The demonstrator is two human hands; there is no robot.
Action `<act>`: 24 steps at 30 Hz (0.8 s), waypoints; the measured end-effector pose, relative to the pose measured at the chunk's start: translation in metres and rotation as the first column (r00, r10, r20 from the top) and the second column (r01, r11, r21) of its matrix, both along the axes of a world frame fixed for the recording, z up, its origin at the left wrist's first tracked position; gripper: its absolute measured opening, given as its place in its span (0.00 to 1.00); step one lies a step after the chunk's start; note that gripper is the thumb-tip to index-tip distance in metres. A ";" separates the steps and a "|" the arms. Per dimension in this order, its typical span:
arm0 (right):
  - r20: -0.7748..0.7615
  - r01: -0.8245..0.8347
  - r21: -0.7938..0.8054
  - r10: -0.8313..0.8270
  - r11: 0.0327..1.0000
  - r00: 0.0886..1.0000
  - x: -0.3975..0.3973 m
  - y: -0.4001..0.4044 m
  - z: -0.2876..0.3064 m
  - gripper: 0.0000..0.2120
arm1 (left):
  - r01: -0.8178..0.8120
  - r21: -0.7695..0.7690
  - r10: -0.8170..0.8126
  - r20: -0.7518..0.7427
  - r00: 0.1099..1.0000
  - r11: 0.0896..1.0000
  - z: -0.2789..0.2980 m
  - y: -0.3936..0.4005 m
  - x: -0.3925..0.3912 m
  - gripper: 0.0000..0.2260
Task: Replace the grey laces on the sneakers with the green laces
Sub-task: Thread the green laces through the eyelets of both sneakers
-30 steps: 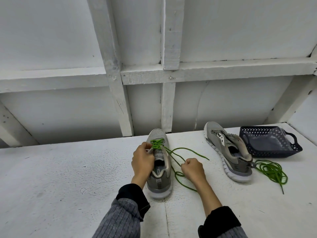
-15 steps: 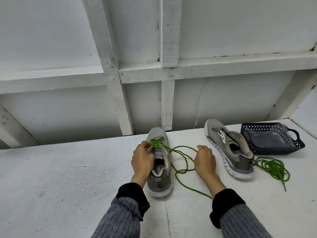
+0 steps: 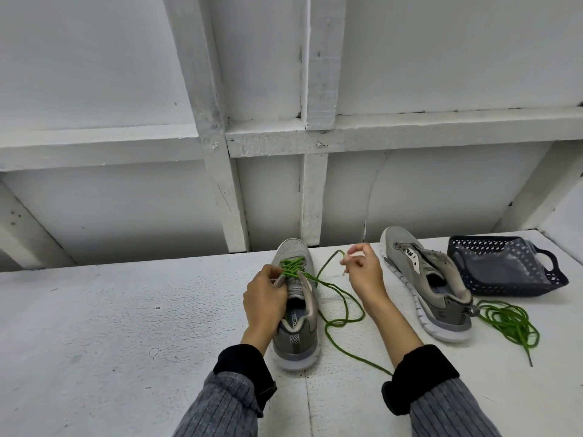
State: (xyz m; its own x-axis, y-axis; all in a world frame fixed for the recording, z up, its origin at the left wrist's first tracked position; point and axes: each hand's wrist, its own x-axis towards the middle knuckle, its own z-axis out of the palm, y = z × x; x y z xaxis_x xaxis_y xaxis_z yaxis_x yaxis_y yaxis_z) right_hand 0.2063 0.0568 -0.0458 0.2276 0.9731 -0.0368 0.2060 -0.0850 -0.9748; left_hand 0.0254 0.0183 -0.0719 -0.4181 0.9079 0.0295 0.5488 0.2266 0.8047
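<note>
A grey sneaker (image 3: 296, 335) stands in the middle of the white table, toe pointing away, with a green lace (image 3: 291, 267) crossed through its front eyelets. My left hand (image 3: 264, 302) grips the sneaker's left side at the eyelets. My right hand (image 3: 362, 272) is raised to the right of the shoe and pinches the lace near its tip. The lace's slack (image 3: 342, 323) loops over the table under that hand. A second grey sneaker (image 3: 435, 294) without a lace lies to the right, and a bundled green lace (image 3: 508, 323) sits by its heel.
A dark blue perforated basket (image 3: 549, 280) with a clear bag inside stands at the far right of the table. A white wall with wooden beams (image 3: 220, 171) rises just behind the table's far edge.
My right hand has lifted from the table and moved up and away, pulling the green lace's end with it. The left hand has stayed on the sneaker.
</note>
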 end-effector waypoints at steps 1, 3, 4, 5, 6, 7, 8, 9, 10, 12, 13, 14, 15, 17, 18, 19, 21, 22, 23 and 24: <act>-0.099 -0.014 0.036 0.017 0.999 0.995 -0.005 0.001 0.008 0.08 | 0.014 0.016 -0.014 0.008 1.000 1.000 0.000 -0.002 -0.001 0.05; -0.224 -0.063 0.070 0.077 0.996 0.972 -0.014 0.002 0.020 0.13 | 0.051 0.049 -0.053 0.030 0.998 0.998 -0.001 -0.005 -0.005 0.09; -0.245 -0.093 0.074 0.108 0.993 0.963 -0.018 0.002 0.023 0.15 | 0.066 0.068 -0.070 0.051 0.996 0.996 -0.002 -0.007 -0.007 0.10; -0.233 -0.117 0.076 0.131 0.990 0.964 -0.022 0.001 0.023 0.15 | 0.077 0.083 -0.083 0.077 0.994 0.994 -0.004 -0.008 -0.008 0.10; -0.198 -0.128 0.079 0.142 0.989 0.970 -0.025 0.000 0.022 0.14 | 0.089 0.098 -0.099 0.099 0.990 0.991 -0.006 -0.009 -0.009 0.09; -0.145 -0.122 0.083 0.133 0.989 0.980 -0.028 -0.001 0.020 0.11 | 0.106 0.111 -0.118 0.107 0.987 0.988 -0.007 -0.010 -0.010 0.07; -0.091 -0.106 0.091 0.114 0.990 0.989 -0.031 -0.003 0.018 0.08 | 0.122 0.124 -0.135 0.102 0.986 0.985 -0.008 -0.011 -0.011 0.06; -0.034 -0.090 0.106 0.094 0.990 0.995 -0.035 -0.005 0.016 0.07 | 0.131 0.133 -0.144 0.093 0.985 0.982 -0.008 -0.011 -0.012 0.05; 0.026 -0.089 0.126 0.087 0.988 0.996 -0.039 -0.007 0.014 0.06 | 0.135 0.144 -0.149 0.089 0.985 0.980 -0.008 -0.012 -0.013 0.04; 0.179 -0.118 0.165 0.088 0.979 0.980 -0.048 -0.010 0.009 0.06 | 0.125 0.168 -0.138 0.068 0.988 0.978 -0.006 -0.012 -0.016 0.04; 0.251 -0.138 0.170 0.093 0.976 0.963 -0.052 -0.011 0.007 0.07 | 0.111 0.173 -0.121 0.046 0.992 0.979 -0.004 -0.012 -0.016 0.04; 0.297 -0.165 0.155 0.113 0.974 0.948 -0.057 -0.012 0.005 0.07 | 0.092 0.161 -0.100 0.038 0.994 0.983 -0.002 -0.012 -0.017 0.05; 0.312 -0.196 0.132 0.147 0.972 0.939 -0.061 -0.013 0.004 0.06 | 0.071 0.133 -0.079 0.052 0.996 0.989 0.001 -0.011 -0.017 0.05; 0.310 -0.237 0.108 0.194 0.966 0.931 -0.066 -0.017 0.003 0.06 | 0.058 0.048 -0.064 0.118 0.991 0.997 0.004 -0.008 -0.021 0.06; 0.311 -0.236 0.112 0.191 0.965 0.931 -0.068 -0.019 0.003 0.06 | 0.070 0.020 -0.072 0.167 0.983 0.997 0.004 -0.005 -0.024 0.06; 0.309 -0.229 0.119 0.183 0.966 0.933 -0.069 -0.020 0.003 0.07 | 0.087 0.002 -0.085 0.244 0.966 0.996 0.005 -0.003 -0.028 0.06; 0.323 -0.235 0.128 0.184 0.963 0.928 -0.070 -0.019 0.003 0.07 | 0.101 -0.037 -0.074 0.444 0.893 0.994 0.007 -0.001 -0.034 0.05; 0.345 -0.249 0.130 0.192 0.960 0.919 -0.071 -0.019 0.003 0.07 | 0.107 -0.065 -0.056 0.530 0.846 0.992 0.009 -0.001 -0.037 0.05; 0.371 -0.265 0.134 0.199 0.955 0.907 -0.071 -0.019 0.004 0.07 | 0.120 -0.088 -0.044 0.599 0.800 0.989 0.010 0.000 -0.039 0.05; 0.395 -0.282 0.136 0.209 0.950 0.895 -0.072 -0.018 0.003 0.06 | 0.136 -0.104 -0.035 0.652 0.758 0.985 0.010 -0.001 -0.041 0.04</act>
State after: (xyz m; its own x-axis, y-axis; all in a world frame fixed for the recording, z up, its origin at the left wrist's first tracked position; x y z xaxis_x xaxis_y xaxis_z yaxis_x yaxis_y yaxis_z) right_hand 0.1343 0.0384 -0.0425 -0.0583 0.9803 0.1886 0.5463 0.1895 -0.8159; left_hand -0.0156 0.0172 -0.0620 -0.2125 0.9142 -0.3450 -0.0673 0.3386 0.9385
